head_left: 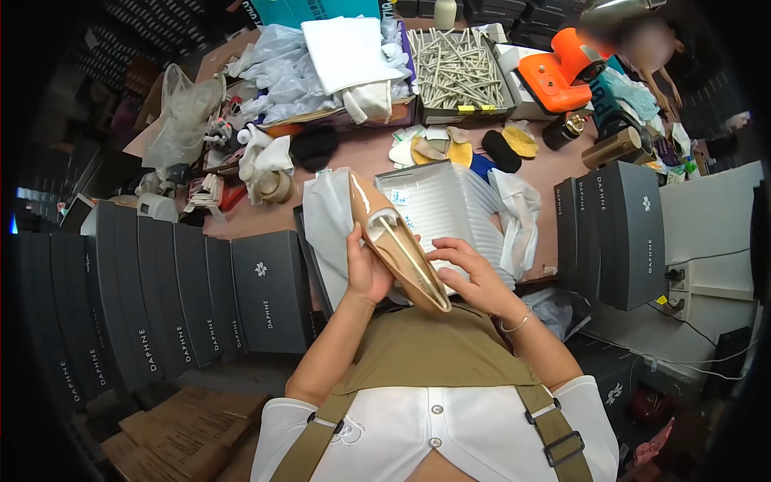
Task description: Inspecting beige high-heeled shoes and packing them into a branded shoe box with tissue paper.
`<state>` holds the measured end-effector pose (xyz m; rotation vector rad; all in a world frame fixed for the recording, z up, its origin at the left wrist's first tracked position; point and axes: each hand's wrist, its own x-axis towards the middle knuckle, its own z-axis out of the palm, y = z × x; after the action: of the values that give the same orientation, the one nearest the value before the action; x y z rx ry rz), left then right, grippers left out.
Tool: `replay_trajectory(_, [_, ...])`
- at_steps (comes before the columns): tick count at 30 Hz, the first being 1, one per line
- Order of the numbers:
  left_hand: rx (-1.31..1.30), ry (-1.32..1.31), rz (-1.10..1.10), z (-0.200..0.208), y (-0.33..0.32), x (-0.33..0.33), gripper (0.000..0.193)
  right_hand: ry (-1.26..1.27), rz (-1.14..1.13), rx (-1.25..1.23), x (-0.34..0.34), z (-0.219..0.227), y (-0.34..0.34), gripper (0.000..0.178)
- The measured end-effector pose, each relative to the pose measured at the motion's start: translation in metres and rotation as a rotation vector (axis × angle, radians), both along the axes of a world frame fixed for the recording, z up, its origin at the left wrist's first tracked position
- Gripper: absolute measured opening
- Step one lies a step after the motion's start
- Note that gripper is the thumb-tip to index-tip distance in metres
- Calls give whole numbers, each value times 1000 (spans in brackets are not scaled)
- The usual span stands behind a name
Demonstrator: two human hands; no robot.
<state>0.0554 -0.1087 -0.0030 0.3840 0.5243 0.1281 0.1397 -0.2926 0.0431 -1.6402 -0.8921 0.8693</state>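
My left hand [367, 269] is closed around the side of a beige pointed flat shoe [370, 201], held tilted above an opened shoe box. The toe points up and away, the heel toward my apron. A thin pale stick [415, 255] lies lengthwise inside the shoe, with white stuffing [381, 221] at its toe end. My right hand [474, 279] is open at the shoe's right side near the heel, fingers loosely bent and apart; whether the fingertips touch the shoe I cannot tell. White tissue paper [325, 229] and ribbed white wrapping [462, 213] spread beneath the shoe.
Dark shoe boxes stand in rows at left [269, 289] and right [614, 237]. Across the table are a box of pale sticks [458, 72], a box of plastic bags [281, 68], an orange device [554, 72], pads [454, 149] and a jar [562, 131]. Another person stands at far right.
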Motion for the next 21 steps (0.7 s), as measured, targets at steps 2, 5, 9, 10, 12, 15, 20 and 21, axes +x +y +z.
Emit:
replay_trajectory(2, [91,50,21,2,-6,-7,66,-173,26,-120,-5,-5,10,36])
replay_trajectory(5, [306,101,81,-20,-24,-16,62,-169,-31,-132,-25,-28,29,33])
replay_trajectory(9, [649,129,123,-19,-25,3,57,124,18,-358,13,-3,-15,28])
replay_trajectory(10, [719,114,96,-21,-16,10,57,238,18,-497,32,3,-37,28])
replay_trajectory(12, [249,30,-247,-24,11,16,61,-242,-200,-590,67,-21,-86,26])
replay_trajectory(15, [270,213,-69,-23,-12,46,60,-547,-405,-756,113,-78,-131,39])
replay_trajectory(20, [632,272,75,-26,-40,37,61,-308,-593,-744,135,-157,-157,59])
replay_trajectory(21, [697,228,38,-22,-40,29,61,-256,-623,-639,135,-145,-158,53])
